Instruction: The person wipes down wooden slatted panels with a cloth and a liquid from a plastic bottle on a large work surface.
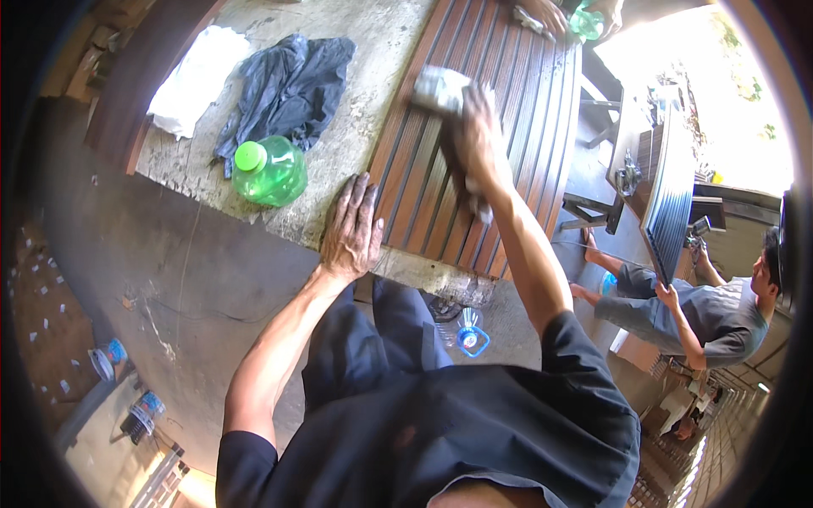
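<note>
My right hand grips a whitish cloth, blurred by motion, against a brown slatted wood panel. A bit of the cloth also shows below the hand. With fingers stretched, my left hand lies flat at the table's near edge, its fingertips beside the panel's left side. Left of that hand stands a green bottle with a lime-green cap, partly filled with liquid. Behind the bottle is a crumpled dark cloth, and beyond it a white cloth.
The worn table carries the panel. At its far end another person's hands hold a cloth and a green bottle. On the right a seated person works on a dark slatted panel. A clear jug stands below the table.
</note>
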`<action>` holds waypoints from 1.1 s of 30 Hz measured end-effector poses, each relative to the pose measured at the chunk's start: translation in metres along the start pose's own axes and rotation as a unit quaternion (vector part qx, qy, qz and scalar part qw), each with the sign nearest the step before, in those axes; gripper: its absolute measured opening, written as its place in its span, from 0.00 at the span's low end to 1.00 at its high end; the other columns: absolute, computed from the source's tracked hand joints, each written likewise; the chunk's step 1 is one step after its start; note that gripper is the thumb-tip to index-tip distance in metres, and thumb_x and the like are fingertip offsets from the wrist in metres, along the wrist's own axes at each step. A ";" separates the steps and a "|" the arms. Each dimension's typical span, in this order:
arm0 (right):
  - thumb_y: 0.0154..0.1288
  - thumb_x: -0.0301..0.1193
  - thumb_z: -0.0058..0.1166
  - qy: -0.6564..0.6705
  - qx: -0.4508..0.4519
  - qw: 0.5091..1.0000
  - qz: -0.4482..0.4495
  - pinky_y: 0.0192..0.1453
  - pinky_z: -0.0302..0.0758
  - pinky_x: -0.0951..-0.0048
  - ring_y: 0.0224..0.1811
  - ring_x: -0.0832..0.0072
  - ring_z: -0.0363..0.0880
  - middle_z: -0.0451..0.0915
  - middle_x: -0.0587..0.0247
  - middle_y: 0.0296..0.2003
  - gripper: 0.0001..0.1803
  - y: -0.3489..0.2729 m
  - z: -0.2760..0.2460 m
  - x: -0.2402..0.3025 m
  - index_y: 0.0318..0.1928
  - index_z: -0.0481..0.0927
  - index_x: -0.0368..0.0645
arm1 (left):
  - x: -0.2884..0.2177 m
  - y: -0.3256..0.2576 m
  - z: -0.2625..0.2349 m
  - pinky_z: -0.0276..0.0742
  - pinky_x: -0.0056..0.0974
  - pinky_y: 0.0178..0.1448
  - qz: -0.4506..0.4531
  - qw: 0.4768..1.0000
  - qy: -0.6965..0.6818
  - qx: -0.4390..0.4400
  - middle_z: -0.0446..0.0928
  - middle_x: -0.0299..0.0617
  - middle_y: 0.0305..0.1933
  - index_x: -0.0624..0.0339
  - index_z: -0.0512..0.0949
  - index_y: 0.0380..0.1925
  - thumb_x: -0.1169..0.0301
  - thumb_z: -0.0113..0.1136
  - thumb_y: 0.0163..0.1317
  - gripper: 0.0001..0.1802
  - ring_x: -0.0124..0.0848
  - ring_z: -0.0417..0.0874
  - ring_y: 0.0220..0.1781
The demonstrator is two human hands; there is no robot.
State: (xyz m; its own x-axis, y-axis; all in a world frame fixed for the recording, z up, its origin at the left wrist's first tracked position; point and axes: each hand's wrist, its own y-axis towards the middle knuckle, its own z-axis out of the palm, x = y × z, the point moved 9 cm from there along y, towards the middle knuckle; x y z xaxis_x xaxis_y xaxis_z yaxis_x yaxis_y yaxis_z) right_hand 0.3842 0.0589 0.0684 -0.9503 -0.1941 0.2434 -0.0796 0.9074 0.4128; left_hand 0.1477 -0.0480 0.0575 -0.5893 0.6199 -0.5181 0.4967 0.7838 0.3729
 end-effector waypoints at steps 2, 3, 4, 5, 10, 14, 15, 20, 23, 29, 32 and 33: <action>0.76 0.28 0.39 -0.052 0.032 0.998 0.030 0.83 0.53 0.54 0.77 0.46 0.60 0.70 0.35 0.68 0.24 0.029 0.023 0.006 0.67 0.70 0.28 | 0.009 -0.008 0.001 0.59 0.56 0.79 -0.021 1.000 0.008 -0.016 0.63 0.62 0.75 0.72 0.64 0.69 0.69 0.47 0.72 0.28 0.59 0.64 0.76; 0.75 0.28 0.40 -0.002 0.158 0.984 0.084 0.84 0.52 0.55 0.77 0.48 0.60 0.70 0.37 0.69 0.25 0.004 0.052 0.017 0.67 0.70 0.29 | 0.019 -0.016 -0.003 0.60 0.56 0.78 -0.041 0.999 0.013 -0.034 0.64 0.60 0.74 0.71 0.65 0.68 0.69 0.48 0.71 0.28 0.57 0.65 0.75; 0.73 0.28 0.42 0.047 0.282 0.950 0.130 0.84 0.50 0.56 0.78 0.50 0.61 0.70 0.39 0.69 0.26 -0.036 0.070 0.041 0.68 0.70 0.29 | 0.027 -0.027 -0.012 0.60 0.56 0.78 -0.075 0.996 0.001 -0.057 0.66 0.60 0.73 0.70 0.66 0.68 0.70 0.47 0.71 0.27 0.57 0.66 0.75; 0.72 0.28 0.43 0.039 0.245 0.969 -0.013 0.85 0.51 0.56 0.78 0.53 0.60 0.68 0.41 0.71 0.27 -0.049 0.044 0.092 0.69 0.69 0.30 | 0.033 -0.034 -0.017 0.60 0.56 0.77 -0.092 0.992 -0.009 -0.080 0.66 0.60 0.72 0.70 0.66 0.68 0.70 0.48 0.70 0.27 0.57 0.66 0.75; 0.70 0.28 0.46 0.054 0.250 0.942 -0.216 0.84 0.54 0.54 0.79 0.56 0.60 0.63 0.40 0.74 0.31 -0.088 -0.004 0.146 0.73 0.65 0.33 | 0.024 -0.021 -0.023 0.61 0.57 0.76 -0.057 0.990 -0.049 -0.118 0.66 0.58 0.73 0.70 0.66 0.68 0.72 0.52 0.65 0.30 0.58 0.68 0.72; 0.71 0.29 0.49 0.041 0.110 0.992 -0.055 0.77 0.66 0.53 0.74 0.47 0.66 0.71 0.35 0.67 0.27 0.044 0.034 0.056 0.67 0.68 0.28 | 0.020 -0.011 -0.023 0.61 0.55 0.76 -0.068 0.989 -0.053 -0.117 0.65 0.61 0.73 0.70 0.66 0.67 0.68 0.43 0.76 0.24 0.57 0.68 0.72; 0.73 0.31 0.47 0.005 0.035 0.998 -0.047 0.79 0.62 0.53 0.74 0.46 0.65 0.71 0.36 0.67 0.27 0.074 0.030 0.044 0.67 0.68 0.28 | 0.018 -0.012 -0.019 0.61 0.55 0.76 -0.066 0.989 -0.056 -0.116 0.65 0.61 0.73 0.70 0.66 0.67 0.68 0.43 0.76 0.24 0.57 0.68 0.72; 0.70 0.30 0.47 0.093 0.203 0.962 -0.158 0.84 0.52 0.54 0.80 0.51 0.57 0.63 0.38 0.73 0.32 -0.036 0.032 0.130 0.73 0.65 0.36 | 0.036 -0.040 -0.028 0.61 0.55 0.76 -0.118 0.982 -0.069 -0.132 0.64 0.60 0.74 0.69 0.63 0.70 0.72 0.44 0.75 0.25 0.59 0.66 0.73; 0.67 0.25 0.44 0.045 0.252 0.946 -0.198 0.83 0.55 0.54 0.79 0.52 0.59 0.64 0.41 0.74 0.33 -0.062 0.022 0.143 0.73 0.65 0.33 | 0.029 -0.031 -0.026 0.63 0.56 0.75 -0.088 0.986 -0.061 -0.130 0.63 0.61 0.74 0.70 0.63 0.70 0.71 0.44 0.74 0.26 0.60 0.68 0.72; 0.72 0.30 0.46 -0.048 -0.012 0.997 -0.060 0.71 0.70 0.51 0.63 0.47 0.75 0.76 0.37 0.58 0.20 0.115 0.031 -0.002 0.59 0.75 0.30 | 0.017 -0.001 -0.012 0.64 0.57 0.75 -0.052 0.995 -0.033 -0.075 0.65 0.62 0.73 0.72 0.66 0.66 0.73 0.47 0.72 0.24 0.61 0.68 0.72; 0.70 0.29 0.44 0.080 0.295 0.944 0.124 0.79 0.62 0.54 0.72 0.48 0.68 0.71 0.37 0.67 0.26 0.051 0.057 0.052 0.66 0.71 0.31 | 0.029 -0.025 -0.017 0.63 0.57 0.75 -0.088 0.993 -0.008 -0.075 0.66 0.62 0.72 0.73 0.67 0.65 0.74 0.46 0.72 0.23 0.61 0.67 0.73; 0.70 0.30 0.45 0.073 0.244 0.967 0.032 0.80 0.60 0.55 0.75 0.49 0.65 0.69 0.37 0.69 0.28 0.024 0.036 0.075 0.68 0.68 0.32 | 0.030 -0.025 -0.015 0.63 0.57 0.75 -0.088 0.994 -0.002 -0.066 0.66 0.62 0.73 0.74 0.67 0.65 0.73 0.46 0.72 0.23 0.61 0.67 0.73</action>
State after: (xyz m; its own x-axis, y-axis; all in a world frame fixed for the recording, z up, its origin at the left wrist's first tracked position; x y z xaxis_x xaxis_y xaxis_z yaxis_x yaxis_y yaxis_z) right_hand 0.3002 0.0800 0.0651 -0.9086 -0.1493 0.3901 -0.1877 0.9803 -0.0619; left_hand 0.1087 -0.0485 0.0441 -0.6565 0.4737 -0.5870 0.2985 0.8779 0.3745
